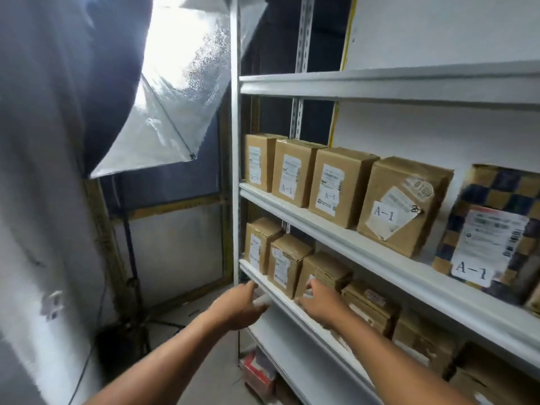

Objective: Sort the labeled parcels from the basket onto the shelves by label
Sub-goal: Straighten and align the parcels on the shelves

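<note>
— Two hands out at the lower shelf (264, 278). Left hand (237, 306) under its front lip, fingers straight and loose, gripping nothing.

— Right hand (320, 301)?

— Up against the third parcel (324, 272) in that row, fingers laid on its front face; thumb hidden, so cannot tell whether merely touching or holding.

— Rest of that row?

— Two brown parcels (273, 254) to its left, upright, labels facing out; more boxes (369, 305) to its right, dim under the shelf above.

— Higher up?

— Middle shelf (336, 230): four brown parcels (340, 182) side by side, then a checkered one (493, 226) well right. Marked A-1 where readable.

— Off the rack?

— Silver lighting umbrella (175, 92) on a stand at left. Basket out of view.
</note>
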